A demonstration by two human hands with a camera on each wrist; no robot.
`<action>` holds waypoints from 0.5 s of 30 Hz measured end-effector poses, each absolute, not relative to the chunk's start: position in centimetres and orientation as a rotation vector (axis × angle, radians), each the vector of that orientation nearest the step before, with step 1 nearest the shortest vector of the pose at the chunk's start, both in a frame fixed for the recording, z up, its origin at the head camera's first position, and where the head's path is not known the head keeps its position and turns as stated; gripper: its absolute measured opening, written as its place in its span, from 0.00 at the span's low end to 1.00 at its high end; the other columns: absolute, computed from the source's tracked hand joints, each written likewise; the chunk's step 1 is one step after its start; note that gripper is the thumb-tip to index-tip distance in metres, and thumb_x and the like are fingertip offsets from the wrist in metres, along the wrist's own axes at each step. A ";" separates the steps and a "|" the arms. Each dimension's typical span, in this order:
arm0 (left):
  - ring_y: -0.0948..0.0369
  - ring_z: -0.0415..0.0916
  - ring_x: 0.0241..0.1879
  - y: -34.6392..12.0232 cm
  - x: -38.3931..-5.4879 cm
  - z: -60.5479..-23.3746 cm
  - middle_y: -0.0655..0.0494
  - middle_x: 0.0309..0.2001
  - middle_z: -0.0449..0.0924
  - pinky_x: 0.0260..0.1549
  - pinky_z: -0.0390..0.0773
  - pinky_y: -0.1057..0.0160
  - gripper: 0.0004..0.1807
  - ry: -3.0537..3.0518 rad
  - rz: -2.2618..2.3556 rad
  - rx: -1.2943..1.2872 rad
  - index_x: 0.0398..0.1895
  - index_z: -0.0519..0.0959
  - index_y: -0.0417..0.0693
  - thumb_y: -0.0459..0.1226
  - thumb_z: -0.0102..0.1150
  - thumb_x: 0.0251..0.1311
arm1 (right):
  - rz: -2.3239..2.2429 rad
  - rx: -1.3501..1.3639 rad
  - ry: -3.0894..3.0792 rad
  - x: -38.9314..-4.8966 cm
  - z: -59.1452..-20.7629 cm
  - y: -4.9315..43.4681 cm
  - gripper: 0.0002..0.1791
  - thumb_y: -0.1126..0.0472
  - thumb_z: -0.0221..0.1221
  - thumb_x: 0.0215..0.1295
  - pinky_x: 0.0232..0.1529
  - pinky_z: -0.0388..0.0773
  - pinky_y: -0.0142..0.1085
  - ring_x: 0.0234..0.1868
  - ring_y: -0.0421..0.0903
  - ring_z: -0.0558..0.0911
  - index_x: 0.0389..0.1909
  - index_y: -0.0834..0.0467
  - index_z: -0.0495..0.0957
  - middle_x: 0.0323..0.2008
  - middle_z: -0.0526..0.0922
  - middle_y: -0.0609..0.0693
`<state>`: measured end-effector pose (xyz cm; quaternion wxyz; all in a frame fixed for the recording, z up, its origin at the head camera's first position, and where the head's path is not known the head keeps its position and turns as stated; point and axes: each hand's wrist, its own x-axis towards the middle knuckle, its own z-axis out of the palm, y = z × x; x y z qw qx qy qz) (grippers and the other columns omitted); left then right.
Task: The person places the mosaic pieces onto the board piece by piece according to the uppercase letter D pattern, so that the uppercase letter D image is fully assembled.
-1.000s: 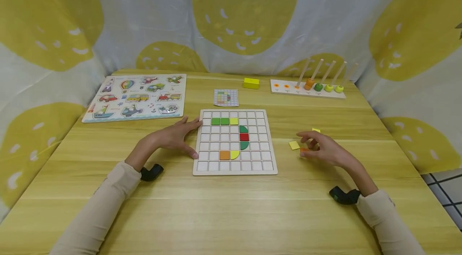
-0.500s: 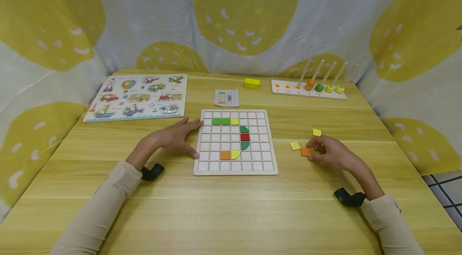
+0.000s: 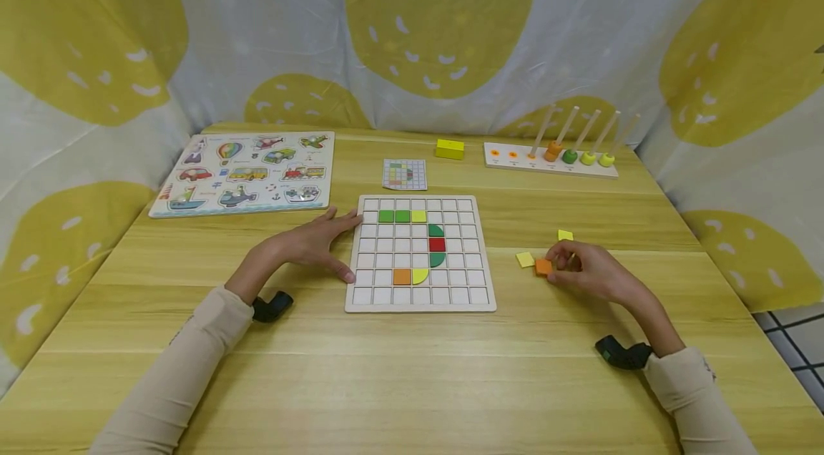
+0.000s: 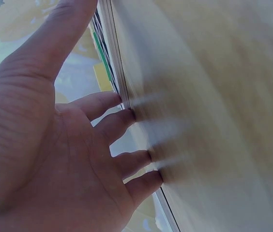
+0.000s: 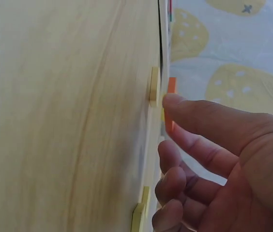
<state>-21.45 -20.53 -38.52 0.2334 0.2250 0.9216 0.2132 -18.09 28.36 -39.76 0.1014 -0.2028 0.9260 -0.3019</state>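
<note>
In the head view my left hand [image 3: 315,244] rests at the left edge of a white grid board [image 3: 457,295], thumb and fingers spread along it. The left wrist view has the fingertips touching the board's side. On the board lie green squares [image 3: 394,216], a yellow square [image 3: 418,216], a red square [image 3: 436,245], green and yellow quarter-round tiles [image 3: 420,275] and an orange square [image 3: 402,277]. My right hand [image 3: 595,270] pinches another orange square tile [image 5: 172,84] between thumb and index finger. Yellow tiles [image 3: 524,260] lie beside it on the table.
Behind the board lies a pattern card [image 3: 404,174], with a yellow block [image 3: 449,149] farther back. A vehicle picture puzzle [image 3: 241,172] is at the back left. At the back right stands a peg board [image 3: 547,163] with upright pegs and coloured beads.
My right hand has drawn back slightly to the right, and the orange tile, lying flat half a second ago, is now pinched and tilted up. My left hand has stayed at the board.
</note>
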 end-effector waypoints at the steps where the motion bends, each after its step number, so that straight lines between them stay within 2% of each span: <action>1: 0.39 0.25 0.73 -20.5 -21.4 -38.5 0.47 0.77 0.39 0.65 0.43 0.33 0.63 2.532 0.586 0.619 0.77 0.48 0.49 0.60 0.72 0.40 | -0.896 -0.603 2.742 -18.1 -39.8 28.3 0.11 0.62 0.65 0.60 0.29 0.71 0.31 0.28 0.41 0.73 0.42 0.60 0.77 0.31 0.77 0.49; 8: 0.39 0.25 0.74 -20.5 -21.5 -38.7 0.47 0.77 0.39 0.65 0.42 0.33 0.63 2.531 0.587 0.621 0.77 0.47 0.49 0.61 0.71 0.41 | -0.975 -0.609 2.689 -18.3 -39.6 27.6 0.13 0.62 0.63 0.62 0.31 0.75 0.32 0.33 0.42 0.80 0.46 0.61 0.76 0.35 0.84 0.50; 15: 0.40 0.25 0.74 -20.5 -21.6 -38.7 0.48 0.77 0.38 0.65 0.42 0.33 0.64 2.524 0.588 0.625 0.77 0.47 0.50 0.61 0.71 0.40 | -1.094 -0.603 2.617 -18.8 -39.4 26.5 0.14 0.67 0.61 0.63 0.33 0.76 0.30 0.35 0.43 0.83 0.49 0.63 0.75 0.36 0.84 0.53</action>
